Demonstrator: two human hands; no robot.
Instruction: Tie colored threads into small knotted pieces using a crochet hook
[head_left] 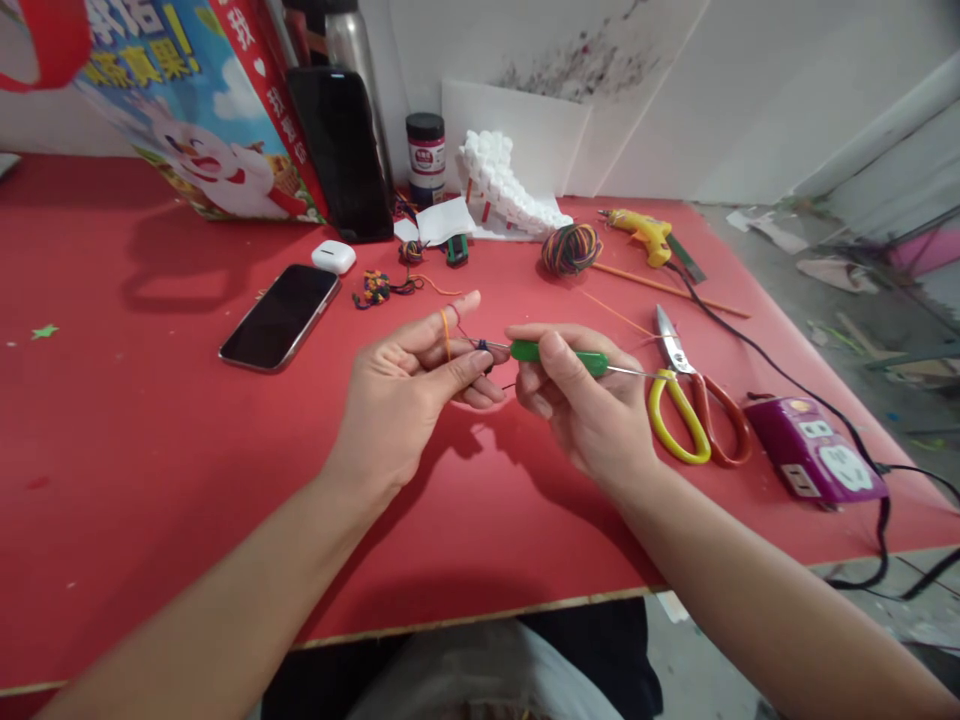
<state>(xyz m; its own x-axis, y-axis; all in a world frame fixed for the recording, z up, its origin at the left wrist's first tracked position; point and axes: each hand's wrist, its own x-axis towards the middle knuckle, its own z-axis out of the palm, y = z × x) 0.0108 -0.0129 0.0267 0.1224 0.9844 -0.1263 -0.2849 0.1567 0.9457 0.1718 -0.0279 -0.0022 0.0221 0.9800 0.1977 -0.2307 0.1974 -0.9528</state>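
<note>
Between thumb and fingers, my left hand (420, 375) pinches a small dark piece of crochet (485, 347). Orange and dark red yarn (448, 335) loops around its raised index finger. My right hand (592, 400) grips a crochet hook (559, 357) by its green handle, with metal ends showing on both sides. The hook's left end meets the crochet piece at my left fingertips. A multicoloured ball of yarn (571, 249) lies beyond my right hand, and an orange strand runs from it toward the scissors (682, 385).
A black phone (281, 317), a white earbud case (334, 257) and a small crocheted piece (375, 288) lie left of centre. Behind stand a gift bag (217, 150) and an upright phone (341, 155). A yellow glue gun (641, 232) and a purple power strip (814, 450) with cables are on the right.
</note>
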